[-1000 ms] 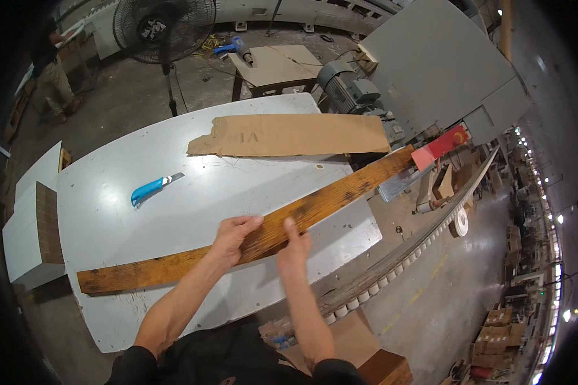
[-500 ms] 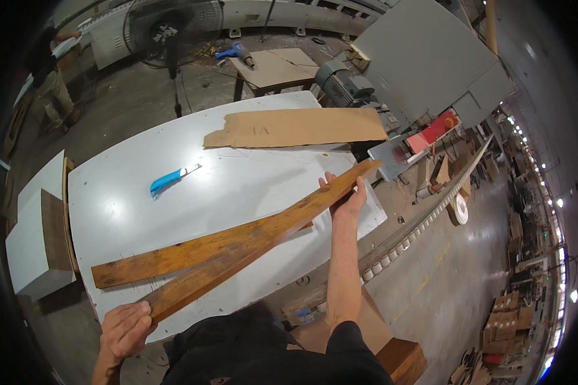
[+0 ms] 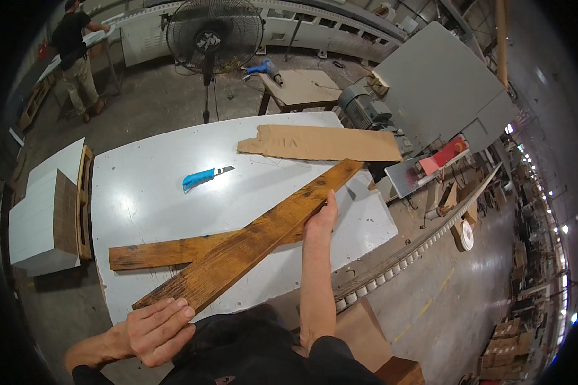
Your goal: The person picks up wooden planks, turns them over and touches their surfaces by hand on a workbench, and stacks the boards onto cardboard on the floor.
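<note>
A long brown wooden board point(image 3: 253, 237) with dark grain slants across the white table, held in both my hands. My left hand point(image 3: 157, 330) grips its near left end, fingers over the top face. Farther up, my right hand point(image 3: 323, 215) holds the board's right edge from beneath, its fingers partly hidden under the wood. A second wooden board point(image 3: 151, 253) lies on the white table point(image 3: 135, 179), crossed by the held one. Beyond the boards rests a blue utility knife point(image 3: 202, 178) with its blade out. A strip of brown cardboard point(image 3: 321, 142) lies along the far side.
A pedestal fan point(image 3: 209, 42) and a low table point(image 3: 302, 88) with a blue heat gun point(image 3: 264, 69) stand beyond. A motor point(image 3: 364, 106) and grey machine panel point(image 3: 440, 83) are at right. White panels point(image 3: 42, 224) are stacked at left. Another person point(image 3: 77, 58) works far left.
The held board has turned to a steeper slant, with its broad face more toward me. My right hand has slid nearer along its edge. The view has shifted slightly.
</note>
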A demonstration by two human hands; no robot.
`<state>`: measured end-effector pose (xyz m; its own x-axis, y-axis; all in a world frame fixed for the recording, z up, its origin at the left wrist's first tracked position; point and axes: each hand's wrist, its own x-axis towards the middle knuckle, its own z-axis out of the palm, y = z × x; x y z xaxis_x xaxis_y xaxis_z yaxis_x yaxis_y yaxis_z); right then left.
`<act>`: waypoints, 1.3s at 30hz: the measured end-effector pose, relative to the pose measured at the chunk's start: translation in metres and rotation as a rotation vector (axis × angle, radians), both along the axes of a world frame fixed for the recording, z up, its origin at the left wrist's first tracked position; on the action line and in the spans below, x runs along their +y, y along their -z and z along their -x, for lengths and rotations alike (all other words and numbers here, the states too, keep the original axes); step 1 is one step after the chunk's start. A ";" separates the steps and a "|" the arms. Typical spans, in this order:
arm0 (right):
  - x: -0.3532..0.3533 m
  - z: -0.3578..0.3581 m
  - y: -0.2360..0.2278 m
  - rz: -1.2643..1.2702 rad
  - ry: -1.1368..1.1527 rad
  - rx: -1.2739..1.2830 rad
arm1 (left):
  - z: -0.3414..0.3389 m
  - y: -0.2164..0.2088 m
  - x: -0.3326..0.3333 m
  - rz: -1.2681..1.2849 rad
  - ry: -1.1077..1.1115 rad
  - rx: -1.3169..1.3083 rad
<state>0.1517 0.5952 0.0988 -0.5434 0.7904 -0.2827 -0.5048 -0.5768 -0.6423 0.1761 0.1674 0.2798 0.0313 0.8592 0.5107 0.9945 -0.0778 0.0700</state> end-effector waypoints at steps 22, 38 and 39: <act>-0.081 -0.020 -0.034 -0.020 -0.022 0.064 | 0.050 0.095 -0.130 -0.646 -0.731 -1.693; -0.168 -0.066 0.034 -0.123 -0.300 -0.330 | 0.128 0.196 -0.227 -0.399 -1.039 -1.632; -0.168 -0.071 0.044 -0.114 -0.312 -0.362 | 0.134 0.194 -0.220 -0.398 -1.099 -1.593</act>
<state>0.2223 0.4268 0.0545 -0.6423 0.6423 -0.4181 -0.0521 -0.5809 -0.8123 0.0418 -0.0522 0.0858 -0.9431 0.0352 -0.3306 -0.3188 0.1867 0.9292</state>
